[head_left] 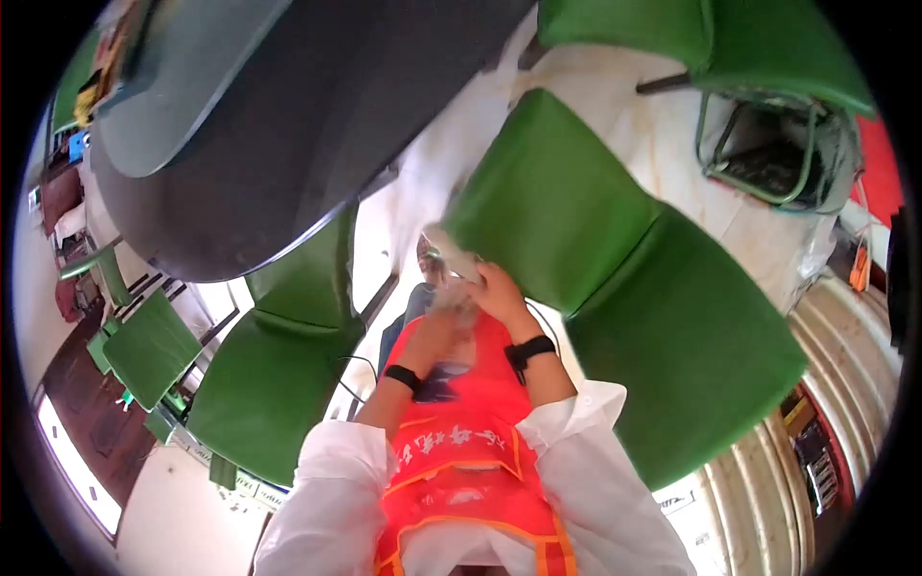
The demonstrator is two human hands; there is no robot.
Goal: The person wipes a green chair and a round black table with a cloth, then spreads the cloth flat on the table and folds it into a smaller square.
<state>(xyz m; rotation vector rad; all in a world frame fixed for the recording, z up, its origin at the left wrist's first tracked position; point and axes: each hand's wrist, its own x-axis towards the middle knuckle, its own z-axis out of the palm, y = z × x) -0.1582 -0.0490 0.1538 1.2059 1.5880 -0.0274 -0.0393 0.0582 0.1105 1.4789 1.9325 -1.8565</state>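
Both of my hands are close together above my lap, in front of the red apron [461,442] with orange trim. My right hand [497,291] has its fingers closed on a pale, elongated object [449,252] that is blurred by motion. My left hand [434,338] is just below and to the left, also smeared, so its fingers cannot be made out. Something whitish and blurred lies between the two hands. Each wrist wears a black band.
Green chairs stand on the right [615,259] and left [279,365], near my arms. A dark rounded table [317,125] fills the upper left. At the upper right is a metal-framed bin [776,158]. Stacked curved pale sheets [845,370] are at the right edge.
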